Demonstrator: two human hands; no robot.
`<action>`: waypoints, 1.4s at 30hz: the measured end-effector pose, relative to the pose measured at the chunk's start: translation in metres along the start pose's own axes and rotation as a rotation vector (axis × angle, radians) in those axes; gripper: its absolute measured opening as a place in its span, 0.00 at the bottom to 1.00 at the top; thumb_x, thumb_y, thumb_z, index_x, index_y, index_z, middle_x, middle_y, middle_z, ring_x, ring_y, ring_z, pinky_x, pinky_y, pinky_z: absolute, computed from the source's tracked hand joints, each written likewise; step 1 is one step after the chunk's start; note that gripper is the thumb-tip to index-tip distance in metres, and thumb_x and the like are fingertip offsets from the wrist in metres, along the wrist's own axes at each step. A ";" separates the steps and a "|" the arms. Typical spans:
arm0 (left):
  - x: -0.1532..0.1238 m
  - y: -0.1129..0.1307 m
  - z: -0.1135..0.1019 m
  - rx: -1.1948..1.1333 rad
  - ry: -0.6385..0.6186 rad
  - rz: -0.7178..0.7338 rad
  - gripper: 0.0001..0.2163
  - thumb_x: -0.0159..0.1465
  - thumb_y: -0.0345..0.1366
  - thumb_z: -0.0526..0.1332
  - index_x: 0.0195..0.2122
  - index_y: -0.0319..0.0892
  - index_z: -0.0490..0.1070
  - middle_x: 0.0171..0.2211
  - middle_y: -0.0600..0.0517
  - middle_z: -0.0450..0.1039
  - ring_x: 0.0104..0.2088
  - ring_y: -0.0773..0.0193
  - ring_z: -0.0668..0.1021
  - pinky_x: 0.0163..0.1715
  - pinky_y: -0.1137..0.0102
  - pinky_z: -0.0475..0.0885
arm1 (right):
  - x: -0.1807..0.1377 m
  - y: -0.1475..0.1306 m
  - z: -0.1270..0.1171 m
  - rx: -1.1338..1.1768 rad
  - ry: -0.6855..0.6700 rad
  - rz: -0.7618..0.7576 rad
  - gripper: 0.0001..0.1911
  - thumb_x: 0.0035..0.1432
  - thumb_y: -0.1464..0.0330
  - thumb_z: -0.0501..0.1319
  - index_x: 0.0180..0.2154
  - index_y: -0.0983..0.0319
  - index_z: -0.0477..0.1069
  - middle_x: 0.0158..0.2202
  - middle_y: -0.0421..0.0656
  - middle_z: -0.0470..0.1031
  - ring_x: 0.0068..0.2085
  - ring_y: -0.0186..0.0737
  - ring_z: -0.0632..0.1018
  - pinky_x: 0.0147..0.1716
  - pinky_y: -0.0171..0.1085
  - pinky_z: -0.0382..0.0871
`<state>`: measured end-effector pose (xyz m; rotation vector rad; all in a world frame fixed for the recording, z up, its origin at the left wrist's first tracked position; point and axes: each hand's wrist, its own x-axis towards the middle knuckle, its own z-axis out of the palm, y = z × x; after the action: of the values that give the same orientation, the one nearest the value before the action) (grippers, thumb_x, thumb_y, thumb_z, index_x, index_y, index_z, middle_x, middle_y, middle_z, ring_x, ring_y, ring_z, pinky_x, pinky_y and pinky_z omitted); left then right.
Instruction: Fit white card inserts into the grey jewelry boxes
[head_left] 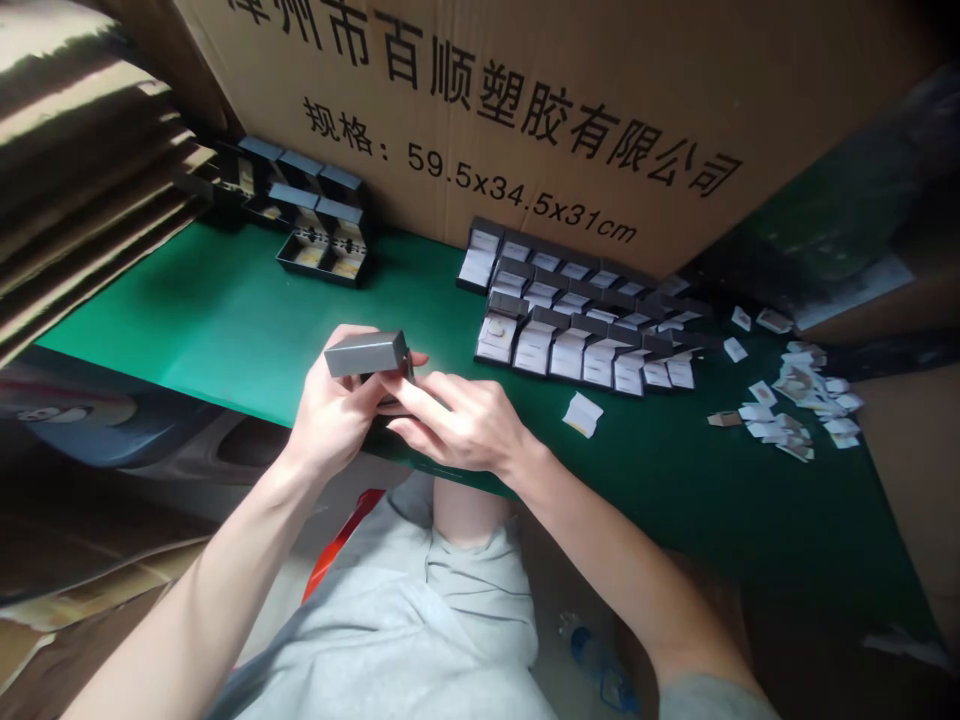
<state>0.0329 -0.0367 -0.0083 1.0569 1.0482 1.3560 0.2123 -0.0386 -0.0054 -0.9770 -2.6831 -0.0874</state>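
Observation:
Just above the table's near edge, my left hand (335,410) is wrapped round a small dark grey hinged box (366,353), its lid raised. My right hand (457,415) meets it from the right, with fingers at the box's open front. What those fingertips pinch, if anything, is hidden. Several similar open boxes with white linings (589,350) stand in rows on the right. At the back left, more open boxes (322,255) show yellowish insides. A small white insert (583,414) lies alone to the right of my right hand.
A loose pile of white inserts (806,395) covers part of the green tabletop (225,310) at right. Behind rises a large printed cardboard carton (480,110). Stacked cardboard sheets (90,170) border the left side. Below the table are a red object (341,540) and a plastic bottle (596,655).

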 end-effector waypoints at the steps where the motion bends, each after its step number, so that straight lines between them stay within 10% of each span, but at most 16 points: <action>1: 0.000 0.001 0.000 0.010 0.007 -0.009 0.19 0.58 0.45 0.77 0.42 0.46 0.70 0.40 0.46 0.85 0.39 0.51 0.87 0.36 0.61 0.83 | 0.000 0.000 0.000 0.004 -0.004 0.003 0.27 0.80 0.55 0.45 0.71 0.58 0.64 0.50 0.49 0.81 0.43 0.38 0.81 0.36 0.35 0.69; 18: 0.001 0.008 0.005 -0.014 0.046 -0.260 0.21 0.53 0.45 0.79 0.42 0.36 0.84 0.41 0.42 0.86 0.38 0.52 0.86 0.32 0.70 0.82 | -0.003 0.005 0.014 0.034 0.513 0.027 0.17 0.78 0.63 0.52 0.57 0.63 0.73 0.32 0.41 0.80 0.30 0.33 0.77 0.28 0.34 0.65; 42: 0.003 0.006 -0.002 0.123 -0.182 -0.268 0.33 0.60 0.41 0.70 0.67 0.43 0.72 0.54 0.44 0.81 0.47 0.48 0.85 0.36 0.67 0.85 | -0.005 0.009 0.014 0.124 0.225 0.158 0.20 0.78 0.59 0.54 0.64 0.54 0.74 0.38 0.42 0.83 0.36 0.34 0.81 0.31 0.32 0.69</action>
<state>0.0297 -0.0342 -0.0030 1.0656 1.1039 0.9724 0.2182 -0.0330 -0.0203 -1.0672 -2.3703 0.0024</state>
